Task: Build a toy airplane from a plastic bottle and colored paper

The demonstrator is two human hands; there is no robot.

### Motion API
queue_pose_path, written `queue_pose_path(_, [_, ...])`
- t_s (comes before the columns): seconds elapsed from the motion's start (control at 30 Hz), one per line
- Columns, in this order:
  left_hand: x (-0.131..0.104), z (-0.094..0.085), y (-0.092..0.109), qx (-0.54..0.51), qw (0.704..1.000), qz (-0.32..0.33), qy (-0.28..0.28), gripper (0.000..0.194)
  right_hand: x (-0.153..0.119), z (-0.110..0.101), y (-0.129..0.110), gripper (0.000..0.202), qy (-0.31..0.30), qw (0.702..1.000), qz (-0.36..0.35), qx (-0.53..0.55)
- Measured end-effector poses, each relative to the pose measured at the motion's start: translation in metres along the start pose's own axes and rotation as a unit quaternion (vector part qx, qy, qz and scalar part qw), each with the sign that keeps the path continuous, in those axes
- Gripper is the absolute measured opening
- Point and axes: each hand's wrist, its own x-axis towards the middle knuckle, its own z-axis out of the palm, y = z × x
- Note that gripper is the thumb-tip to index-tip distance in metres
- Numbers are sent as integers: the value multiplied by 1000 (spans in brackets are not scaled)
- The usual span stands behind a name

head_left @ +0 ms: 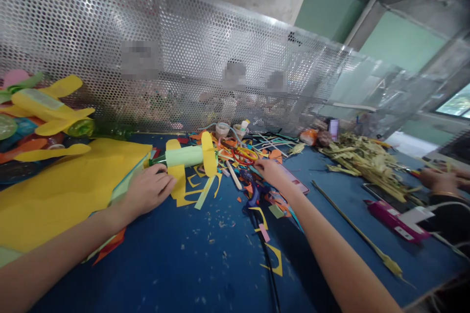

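Note:
My left hand rests around the neck end of a green bottle, whose body is wrapped in pale green paper with yellow paper pieces sticking out at both ends. Its fingers are curled at the bottle and a yellow paper piece. Farther right, my right hand reaches into the paper scraps, fingertips together beside red-and-yellow scissors; whether it grips anything is too small to tell. A purple glue gun lies just below it, and a phone is partly behind my right wrist.
Yellow sheets and finished paper-and-bottle shapes occupy the left. Dried husks, a long stalk and a magenta power strip lie right, near another person's hands. A perforated metal screen stands behind; a black cable runs frontward.

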Motion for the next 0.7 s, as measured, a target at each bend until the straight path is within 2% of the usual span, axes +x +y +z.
queue_pose_path(0.2, [0, 0, 1, 16, 1000, -4, -9, 35, 13, 10, 2, 16, 36, 996, 84, 25])
queue_pose_path(0.33, [0, 0, 1, 23, 1000, -4, -12, 35, 16, 3, 10, 21, 49, 991, 120, 45])
queue_pose_path(0.5, [1, 0, 0, 25, 1000, 6, -17, 34, 15, -8, 17, 22, 36, 990, 124, 52])
queue_pose_path(0.7, [0, 0, 0, 39, 999, 9, -8, 36, 16, 8, 10, 23, 14, 991, 124, 38])
